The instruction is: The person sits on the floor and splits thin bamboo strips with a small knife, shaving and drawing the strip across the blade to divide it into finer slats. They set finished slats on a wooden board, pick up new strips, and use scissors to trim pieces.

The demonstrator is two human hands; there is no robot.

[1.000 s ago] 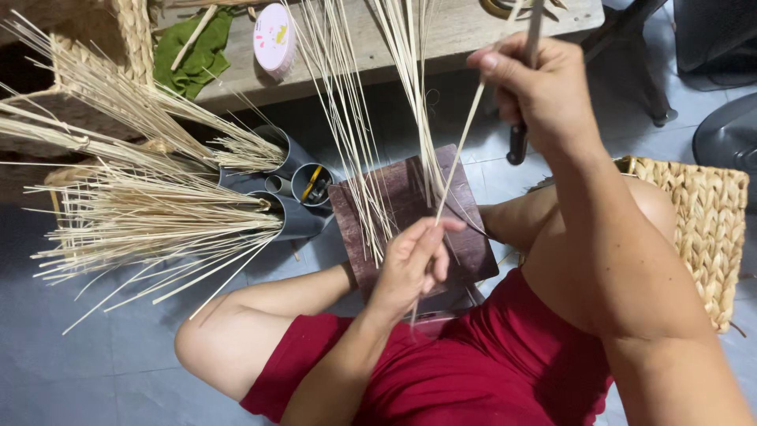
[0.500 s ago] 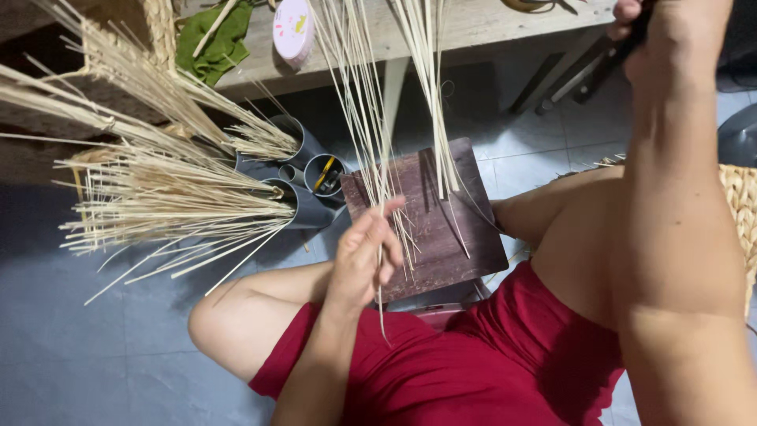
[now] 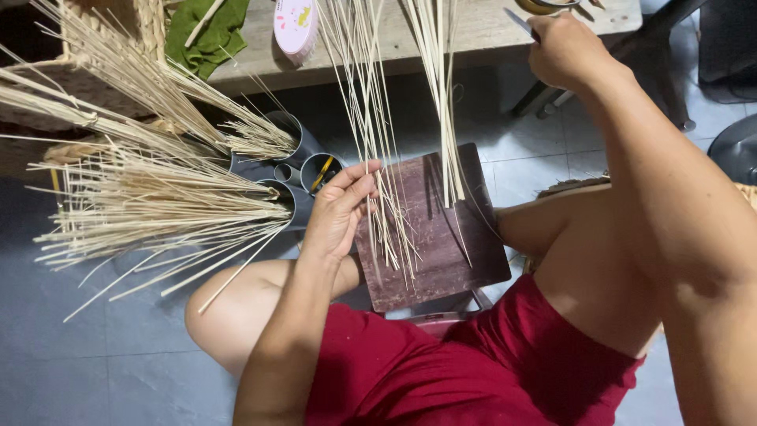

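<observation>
So the thin pale cane splints (image 3: 371,118) hang in a loose fan from up by the wooden bench (image 3: 489,31) down over the dark reddish board (image 3: 441,252) that sits between the person's knees, and their lower tips rest on or just above it, which probably makes a flat firm place to sort them. The left hand (image 3: 339,209) is right at that bunch, fingers mostly straight and only lightly curled, thumb and fingertips touching a few strands rather than clamping them, looks like it's picking one out from the rest. The right hand (image 3: 564,51) is up near the bench edge, closed in a fist round a slim dark-handled tool (image 3: 520,22) whose end pokes out above the knuckles; can't tell if it's a knife or an awl. A second narrower group of splints (image 3: 441,95) hangs just beside the first. Off to the left, bundles of straw-coloured sticks (image 3: 150,205) stand splayed out of grey tubes (image 3: 296,170), so they stay sorted and in reach. On the bench there's an oval pink tin (image 3: 296,28) with a small colourful print, lying on its side next to a crumpled green cloth (image 3: 213,35). A woven mat (image 3: 745,193) peeks out behind the right arm
</observation>
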